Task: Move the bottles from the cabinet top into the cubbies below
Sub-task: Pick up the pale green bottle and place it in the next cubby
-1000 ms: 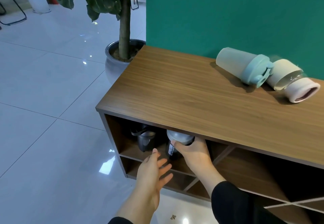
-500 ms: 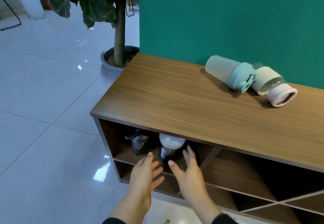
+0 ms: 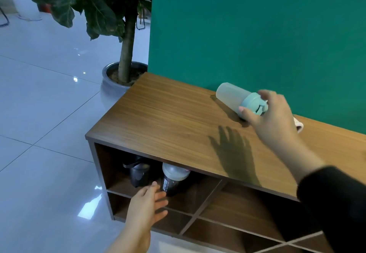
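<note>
A pale green bottle (image 3: 231, 95) with a mint lid lies on its side on the wooden cabinet top (image 3: 170, 122), near the green wall. My right hand (image 3: 271, 114) hovers at its lid end, fingers spread around the lid without closing. Behind that hand only the rim of a pink-and-white bottle (image 3: 298, 125) shows. In the upper left cubby (image 3: 118, 183) stand a black bottle (image 3: 139, 174) and a dark bottle with a grey lid (image 3: 172, 179). My left hand (image 3: 146, 203) is open in front of that cubby, holding nothing.
The cabinet has diagonal dividers forming further cubbies (image 3: 237, 209) to the right. A potted plant (image 3: 122, 78) in a grey pot stands at the cabinet's left end. Glossy white floor tiles (image 3: 43, 153) lie to the left.
My right hand let go of the grey-lidded bottle in the cubby and rose to the pale green bottle on top. My left hand stayed by the cubby.
</note>
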Action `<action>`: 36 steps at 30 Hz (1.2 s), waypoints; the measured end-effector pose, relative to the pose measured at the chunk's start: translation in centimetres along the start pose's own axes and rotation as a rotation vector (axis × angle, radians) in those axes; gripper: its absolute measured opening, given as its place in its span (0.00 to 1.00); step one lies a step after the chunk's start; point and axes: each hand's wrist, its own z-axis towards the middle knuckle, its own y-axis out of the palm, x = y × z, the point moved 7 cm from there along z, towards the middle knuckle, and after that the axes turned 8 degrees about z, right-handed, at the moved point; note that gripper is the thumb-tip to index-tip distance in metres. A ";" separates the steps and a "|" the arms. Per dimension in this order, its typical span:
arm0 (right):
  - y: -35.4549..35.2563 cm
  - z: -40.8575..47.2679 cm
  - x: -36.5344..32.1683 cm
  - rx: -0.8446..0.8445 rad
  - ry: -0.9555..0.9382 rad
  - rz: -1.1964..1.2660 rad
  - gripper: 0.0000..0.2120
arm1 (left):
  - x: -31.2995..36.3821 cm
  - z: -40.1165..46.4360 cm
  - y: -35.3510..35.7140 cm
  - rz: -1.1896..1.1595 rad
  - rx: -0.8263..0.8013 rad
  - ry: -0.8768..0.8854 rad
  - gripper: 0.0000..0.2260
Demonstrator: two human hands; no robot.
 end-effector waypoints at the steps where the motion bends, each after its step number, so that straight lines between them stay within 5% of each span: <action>1: 0.5 2.5 1.1 -0.038 0.050 -0.116 0.38 | 0.1 0.0 0.1 0.004 0.002 -0.006 0.18; 4: 1.7 7.7 3.5 -0.157 0.123 -0.436 0.50 | 0.3 -0.1 0.1 -0.001 0.015 -0.027 0.17; 7: 3.8 9.4 5.0 -0.309 0.136 -0.590 0.46 | 0.5 -0.1 0.0 -0.015 0.016 -0.029 0.17; 10: 4.9 9.5 5.1 -0.271 0.076 -0.633 0.41 | 0.6 0.2 -0.2 -0.014 0.018 -0.032 0.17; 20: 4.1 4.6 0.8 -0.093 -0.068 -0.186 0.40 | 0.2 -1.0 -0.4 0.062 0.026 0.015 0.15; 24: -0.4 -2.7 -4.6 -0.095 -0.187 0.097 0.38 | 0.3 -5.0 0.2 0.009 -0.108 -0.005 0.19; 29: -2.6 -17.2 -6.6 -0.416 -0.244 0.179 0.40 | -0.1 -10.3 1.1 -0.292 -0.292 -0.007 0.36; 36: -0.7 -26.5 -2.1 -0.713 0.000 0.142 0.41 | -3.1 -12.2 1.6 -0.161 -0.251 0.016 0.32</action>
